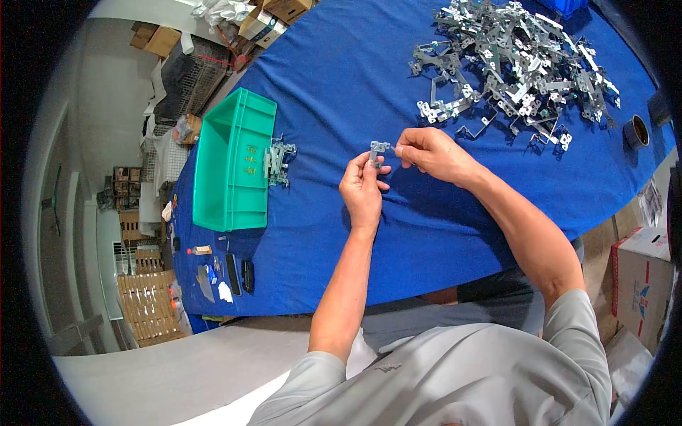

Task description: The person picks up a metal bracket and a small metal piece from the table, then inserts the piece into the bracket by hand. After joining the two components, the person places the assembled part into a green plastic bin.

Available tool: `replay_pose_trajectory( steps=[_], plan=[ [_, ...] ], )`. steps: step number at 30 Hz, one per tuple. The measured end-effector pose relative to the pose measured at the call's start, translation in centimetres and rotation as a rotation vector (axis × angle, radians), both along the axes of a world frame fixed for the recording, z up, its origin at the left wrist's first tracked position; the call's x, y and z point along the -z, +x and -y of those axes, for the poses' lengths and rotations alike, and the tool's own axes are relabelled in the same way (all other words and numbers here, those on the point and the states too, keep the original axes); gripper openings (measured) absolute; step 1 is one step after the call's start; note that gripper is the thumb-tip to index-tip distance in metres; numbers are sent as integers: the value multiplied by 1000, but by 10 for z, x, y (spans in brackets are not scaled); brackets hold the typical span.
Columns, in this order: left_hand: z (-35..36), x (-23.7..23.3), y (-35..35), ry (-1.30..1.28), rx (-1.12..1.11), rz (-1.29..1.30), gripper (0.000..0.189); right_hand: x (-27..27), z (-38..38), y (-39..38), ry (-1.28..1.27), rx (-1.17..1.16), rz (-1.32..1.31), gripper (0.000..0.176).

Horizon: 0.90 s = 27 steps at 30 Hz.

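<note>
Above the middle of the blue cloth, my left hand (363,186) is closed on a small grey metal bracket (377,148), which sticks up past the thumb and fingertips. My right hand (435,155) is just to the right, its thumb and forefinger pinched at the bracket's right end. Whatever lies between those fingertips is too small to make out. A large heap of similar metal brackets (522,67) covers the far right of the table. To the left, a smaller stack of brackets (278,162) lies against the green crate.
The green plastic crate (233,213) stands at the left on the blue tablecloth (320,85). Small tools and a black case (247,275) lie near the front left edge. A round tin (636,132) sits at the right edge; a carton (643,284) stands beyond it.
</note>
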<state>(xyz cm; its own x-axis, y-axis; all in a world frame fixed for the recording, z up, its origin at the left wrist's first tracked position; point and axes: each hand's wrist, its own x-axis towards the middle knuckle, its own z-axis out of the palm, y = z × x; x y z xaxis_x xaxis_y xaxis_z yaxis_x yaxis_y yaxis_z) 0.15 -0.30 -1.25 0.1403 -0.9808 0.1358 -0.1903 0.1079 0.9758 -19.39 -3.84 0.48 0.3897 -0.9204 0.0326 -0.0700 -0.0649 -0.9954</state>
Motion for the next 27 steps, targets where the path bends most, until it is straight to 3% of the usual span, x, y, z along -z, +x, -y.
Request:
replay_pose_trajectory(
  steps=[15, 18, 21, 27],
  plan=[
    [0, 1, 3, -10, 36, -20, 22, -5, -1, -2, -47, 47, -104, 28],
    [0, 1, 3, -22, 39, -13, 22, 0, 2, -2, -105, 61, -137, 27],
    [0, 2, 4, -59, 46, 7, 22, 13, 2, 1, -354, 180, -300, 25],
    [0, 6, 9, -97, 94, -50, 21, 14, 4, -1, -264, 115, -162, 21]
  ],
)
